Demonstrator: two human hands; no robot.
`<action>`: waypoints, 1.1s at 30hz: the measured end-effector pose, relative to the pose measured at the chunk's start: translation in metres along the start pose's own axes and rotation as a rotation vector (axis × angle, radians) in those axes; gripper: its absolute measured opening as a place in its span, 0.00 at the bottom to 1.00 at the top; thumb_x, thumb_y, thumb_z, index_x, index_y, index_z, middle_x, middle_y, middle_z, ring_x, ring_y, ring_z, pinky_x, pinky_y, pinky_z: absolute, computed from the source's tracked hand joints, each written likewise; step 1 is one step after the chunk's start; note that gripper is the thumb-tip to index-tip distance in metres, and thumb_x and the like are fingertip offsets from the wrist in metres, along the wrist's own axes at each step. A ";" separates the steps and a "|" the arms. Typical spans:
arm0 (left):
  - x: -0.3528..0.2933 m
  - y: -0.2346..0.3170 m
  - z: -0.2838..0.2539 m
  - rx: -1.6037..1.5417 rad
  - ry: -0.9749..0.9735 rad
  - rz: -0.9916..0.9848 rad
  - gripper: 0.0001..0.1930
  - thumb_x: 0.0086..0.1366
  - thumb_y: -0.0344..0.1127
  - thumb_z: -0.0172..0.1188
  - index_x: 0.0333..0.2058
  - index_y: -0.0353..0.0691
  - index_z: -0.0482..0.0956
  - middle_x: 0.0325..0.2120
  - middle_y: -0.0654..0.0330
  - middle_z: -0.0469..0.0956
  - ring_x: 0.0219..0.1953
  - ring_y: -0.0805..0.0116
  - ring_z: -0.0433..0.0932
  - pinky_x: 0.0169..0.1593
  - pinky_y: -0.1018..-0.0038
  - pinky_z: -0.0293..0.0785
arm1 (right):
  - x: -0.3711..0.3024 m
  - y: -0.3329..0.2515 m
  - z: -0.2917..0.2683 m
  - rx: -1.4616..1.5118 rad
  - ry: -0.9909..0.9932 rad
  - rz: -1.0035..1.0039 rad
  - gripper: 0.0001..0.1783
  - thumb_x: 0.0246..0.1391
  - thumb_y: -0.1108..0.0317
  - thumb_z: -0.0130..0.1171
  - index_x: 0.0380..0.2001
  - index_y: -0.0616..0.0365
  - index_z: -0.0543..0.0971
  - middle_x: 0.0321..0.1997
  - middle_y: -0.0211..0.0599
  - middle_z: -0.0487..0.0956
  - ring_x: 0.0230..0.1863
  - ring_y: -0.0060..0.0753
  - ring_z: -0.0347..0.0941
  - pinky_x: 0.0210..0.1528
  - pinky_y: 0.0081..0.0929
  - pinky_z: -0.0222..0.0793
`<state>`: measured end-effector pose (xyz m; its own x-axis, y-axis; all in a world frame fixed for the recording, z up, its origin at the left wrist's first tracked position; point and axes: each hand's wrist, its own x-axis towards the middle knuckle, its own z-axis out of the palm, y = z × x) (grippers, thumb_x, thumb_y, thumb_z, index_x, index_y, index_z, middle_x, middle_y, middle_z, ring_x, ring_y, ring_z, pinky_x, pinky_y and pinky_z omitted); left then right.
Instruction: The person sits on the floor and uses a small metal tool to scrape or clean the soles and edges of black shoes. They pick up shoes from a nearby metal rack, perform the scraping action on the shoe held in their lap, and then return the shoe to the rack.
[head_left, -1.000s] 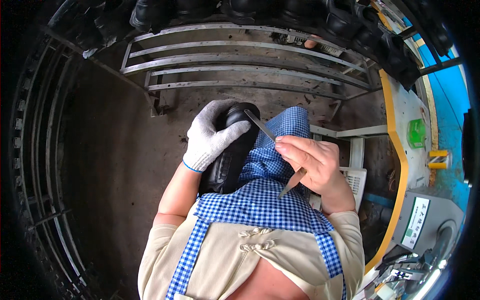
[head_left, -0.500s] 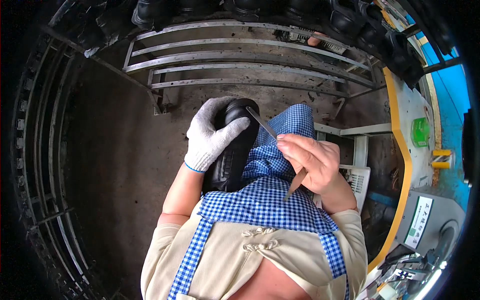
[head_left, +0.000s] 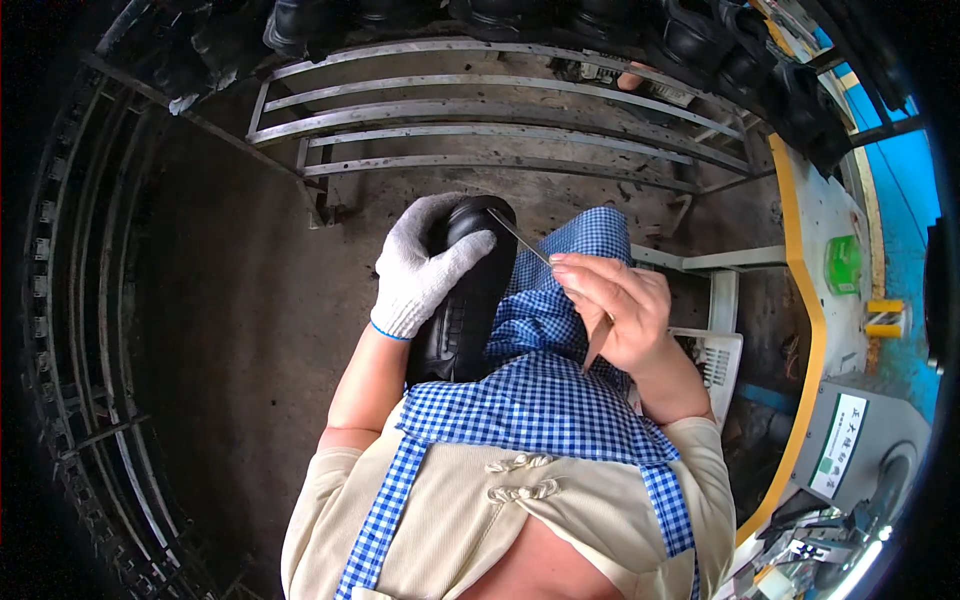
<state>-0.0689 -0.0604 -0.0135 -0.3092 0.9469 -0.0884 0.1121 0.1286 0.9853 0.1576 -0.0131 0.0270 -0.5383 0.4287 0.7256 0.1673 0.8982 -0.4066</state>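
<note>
Black shoe (head_left: 482, 290) mid-frame seems partly worked, remainder unclear to me, left hand (head_left: 415, 268) gripping it, right hand (head_left: 622, 312) pinching a metal blade (head_left: 520, 236) at its toe (head_left: 474, 214).

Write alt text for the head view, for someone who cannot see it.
A white-gloved left hand grips a black shoe while the bare right hand holds a thin metal tool, its tip at the shoe's rounded end. The person wears a blue-and-white checked apron; ahead are a metal rack and a row of black footwear.

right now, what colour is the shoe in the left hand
The shoe is black; head view.
</note>
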 end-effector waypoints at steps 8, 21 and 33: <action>0.004 -0.001 0.003 -0.024 -0.008 0.046 0.28 0.52 0.39 0.73 0.49 0.32 0.77 0.43 0.53 0.81 0.46 0.66 0.79 0.54 0.71 0.74 | 0.003 -0.001 -0.001 -0.106 -0.079 -0.019 0.18 0.48 0.75 0.66 0.45 0.57 0.81 0.44 0.39 0.83 0.32 0.28 0.83 0.26 0.22 0.77; 0.005 0.009 0.006 -0.139 -0.127 0.042 0.26 0.54 0.36 0.69 0.50 0.33 0.77 0.45 0.56 0.80 0.49 0.66 0.77 0.57 0.70 0.70 | -0.062 0.031 -0.186 -0.354 1.107 0.474 0.13 0.66 0.69 0.52 0.46 0.67 0.80 0.21 0.30 0.75 0.15 0.08 0.56 0.18 0.12 0.48; 0.013 -0.003 0.017 -0.302 -0.216 0.022 0.26 0.54 0.33 0.69 0.51 0.30 0.75 0.45 0.58 0.78 0.48 0.66 0.75 0.57 0.71 0.69 | -0.114 0.097 -0.330 -0.974 0.932 1.115 0.14 0.62 0.59 0.58 0.44 0.56 0.83 0.41 0.40 0.84 0.44 0.36 0.80 0.48 0.27 0.72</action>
<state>-0.0571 -0.0431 -0.0198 -0.0996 0.9930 -0.0636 -0.1773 0.0452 0.9831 0.5078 0.0575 0.0884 0.7238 0.4220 0.5460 0.6742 -0.2634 -0.6900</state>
